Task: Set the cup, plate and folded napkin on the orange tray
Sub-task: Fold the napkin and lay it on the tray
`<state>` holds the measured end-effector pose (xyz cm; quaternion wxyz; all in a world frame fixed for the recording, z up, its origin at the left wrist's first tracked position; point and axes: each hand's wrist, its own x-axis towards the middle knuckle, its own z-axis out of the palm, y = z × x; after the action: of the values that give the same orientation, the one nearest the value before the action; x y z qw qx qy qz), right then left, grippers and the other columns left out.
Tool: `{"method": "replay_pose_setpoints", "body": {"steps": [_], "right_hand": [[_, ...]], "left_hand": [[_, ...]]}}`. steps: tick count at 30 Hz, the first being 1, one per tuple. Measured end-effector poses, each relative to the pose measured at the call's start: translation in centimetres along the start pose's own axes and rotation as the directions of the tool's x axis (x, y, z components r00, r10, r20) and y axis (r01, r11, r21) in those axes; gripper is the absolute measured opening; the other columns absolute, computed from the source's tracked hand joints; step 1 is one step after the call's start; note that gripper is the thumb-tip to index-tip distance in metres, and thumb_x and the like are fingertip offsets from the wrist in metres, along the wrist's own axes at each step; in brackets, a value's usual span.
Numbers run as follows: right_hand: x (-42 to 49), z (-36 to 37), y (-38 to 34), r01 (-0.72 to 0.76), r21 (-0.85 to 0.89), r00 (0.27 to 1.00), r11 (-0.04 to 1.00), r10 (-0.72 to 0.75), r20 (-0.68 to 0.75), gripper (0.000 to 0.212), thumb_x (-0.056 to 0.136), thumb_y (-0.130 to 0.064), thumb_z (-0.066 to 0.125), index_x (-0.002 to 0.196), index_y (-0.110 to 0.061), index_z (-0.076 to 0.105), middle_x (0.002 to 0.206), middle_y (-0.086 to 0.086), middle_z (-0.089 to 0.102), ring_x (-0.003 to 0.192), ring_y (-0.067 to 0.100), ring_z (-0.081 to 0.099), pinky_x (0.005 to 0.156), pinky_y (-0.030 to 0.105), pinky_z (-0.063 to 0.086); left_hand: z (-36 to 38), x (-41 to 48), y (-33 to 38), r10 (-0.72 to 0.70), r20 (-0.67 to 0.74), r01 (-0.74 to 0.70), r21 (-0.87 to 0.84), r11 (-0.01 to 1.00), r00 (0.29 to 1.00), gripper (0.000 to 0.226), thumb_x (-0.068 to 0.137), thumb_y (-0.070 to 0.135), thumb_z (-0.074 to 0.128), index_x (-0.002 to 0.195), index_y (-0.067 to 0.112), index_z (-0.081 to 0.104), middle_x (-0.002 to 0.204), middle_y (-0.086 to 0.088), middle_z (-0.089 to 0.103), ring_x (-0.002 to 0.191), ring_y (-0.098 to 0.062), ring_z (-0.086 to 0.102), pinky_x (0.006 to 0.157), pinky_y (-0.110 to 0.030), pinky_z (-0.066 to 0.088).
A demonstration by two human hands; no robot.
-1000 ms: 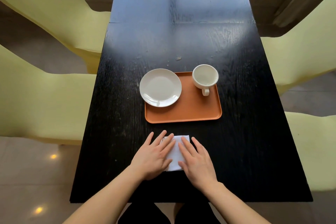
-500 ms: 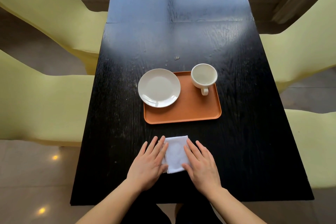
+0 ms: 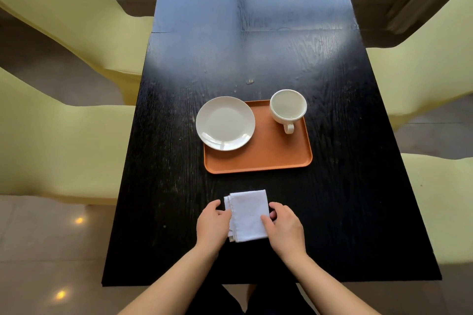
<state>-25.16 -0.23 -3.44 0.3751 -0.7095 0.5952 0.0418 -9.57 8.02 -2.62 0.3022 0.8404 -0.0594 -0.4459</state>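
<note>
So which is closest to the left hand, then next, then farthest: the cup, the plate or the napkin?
From the left hand:
1. Napkin, touching it, on the table in front of the tray.
2. Plate, on the tray's left side, overhanging its edge.
3. Cup, at the far right corner.

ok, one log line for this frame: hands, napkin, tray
left hand: gripping napkin left edge | right hand: gripping its right edge | napkin: folded, on table | tray: holds plate, cup

A white folded napkin (image 3: pixel 249 215) lies on the black table (image 3: pixel 345 186) near the orange tray (image 3: pixel 258 158), which carries the white plate (image 3: pixel 225 123) overhanging its left edge and the upright cup (image 3: pixel 288 107).
</note>
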Motion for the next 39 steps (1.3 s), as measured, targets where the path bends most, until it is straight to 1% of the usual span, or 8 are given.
{"method": "replay_pose_setpoints", "body": {"steps": [4,10,15,22,27,31,34,39], "right_hand": [[0.4,0.1,-0.5,-0.113,0.187,0.992,0.976,0.102,0.070,0.011,0.084,-0.030,0.067,0.094,-0.025,0.068,0.081,-0.005,0.065,0.076,0.011,0.063,0.073,0.036,0.058],[0.3,-0.4,-0.3,-0.176,0.324,0.983,0.930,0.148,0.110,0.006,0.085,-0.027,0.069,0.085,-0.025,0.063,0.086,-0.004,0.068,0.080,0.011,0.066,0.074,0.036,0.059],[1.0,-2.2,-0.6,-0.155,0.413,0.988,0.897,0.147,0.051,0.007,0.084,-0.026,0.071,0.084,-0.024,0.064,0.084,-0.002,0.070,0.077,0.013,0.068,0.067,0.034,0.058],[5.4,-6.8,-1.9,-0.106,0.552,0.989,0.827,0.144,-0.025,0.008,0.083,-0.018,0.073,0.090,-0.019,0.068,0.084,0.001,0.076,0.078,0.016,0.074,0.076,0.043,0.062],[10.0,-9.7,-2.7,-0.114,0.499,0.983,0.859,0.172,-0.070,0.013,0.082,-0.026,0.070,0.095,-0.026,0.068,0.090,-0.004,0.073,0.083,0.015,0.070,0.079,0.042,0.061],[12.0,-10.3,-2.9,-0.131,0.443,0.980,0.887,0.184,-0.080,0.012,0.082,-0.023,0.068,0.080,-0.033,0.061,0.084,-0.008,0.070,0.081,0.013,0.067,0.079,0.041,0.060],[13.1,-10.1,-2.7,-0.121,0.321,0.981,0.940,0.163,-0.108,0.008,0.084,-0.023,0.070,0.092,-0.025,0.068,0.077,-0.016,0.060,0.079,0.010,0.062,0.075,0.032,0.055],[14.3,-10.0,-2.9,-0.053,0.128,0.976,0.990,0.079,-0.204,0.017,0.087,-0.026,0.071,0.102,-0.019,0.068,0.086,-0.008,0.062,0.080,0.011,0.056,0.069,0.024,0.042]], "left_hand": [[0.7,0.5,0.5,-0.072,0.065,0.077,-0.070,0.995,0.995,0.033,0.081,0.017,0.071,0.114,0.015,0.065,0.090,-0.005,0.072,0.083,-0.018,0.069,0.081,-0.043,0.059],[1.0,0.2,0.8,0.038,0.012,-0.039,0.060,0.997,0.999,0.031,0.074,0.018,0.078,0.093,0.024,0.055,0.098,-0.001,0.061,0.083,-0.014,0.064,0.070,-0.030,0.055],[1.5,-0.1,2.4,0.168,0.059,-0.168,0.001,0.986,0.984,0.028,0.076,0.020,0.071,0.091,0.031,0.050,0.092,0.005,0.065,0.081,-0.007,0.064,0.061,-0.023,0.047],[2.7,1.3,8.5,0.219,0.082,-0.197,-0.223,0.955,0.972,0.027,0.078,0.011,0.072,0.096,0.024,0.057,0.098,-0.004,0.071,0.087,-0.016,0.070,0.077,-0.038,0.060],[4.4,3.3,13.0,0.236,0.074,-0.221,-0.175,0.959,0.969,0.030,0.075,0.011,0.070,0.103,0.016,0.060,0.100,-0.002,0.068,0.090,-0.017,0.066,0.085,-0.043,0.057],[5.6,4.7,14.6,0.223,0.084,-0.221,-0.031,0.975,0.971,0.038,0.075,0.014,0.067,0.113,0.012,0.062,0.107,-0.004,0.069,0.099,-0.023,0.065,0.093,-0.045,0.053],[6.1,5.8,14.8,0.205,0.099,-0.213,0.083,0.973,0.974,0.037,0.076,0.014,0.066,0.113,0.012,0.065,0.109,-0.005,0.070,0.101,-0.025,0.065,0.094,-0.043,0.051],[6.5,6.7,15.1,0.254,0.103,-0.271,0.205,0.941,0.962,0.017,0.073,0.011,0.063,0.089,0.016,0.068,0.088,-0.006,0.073,0.087,-0.028,0.067,0.080,-0.040,0.054]]}}
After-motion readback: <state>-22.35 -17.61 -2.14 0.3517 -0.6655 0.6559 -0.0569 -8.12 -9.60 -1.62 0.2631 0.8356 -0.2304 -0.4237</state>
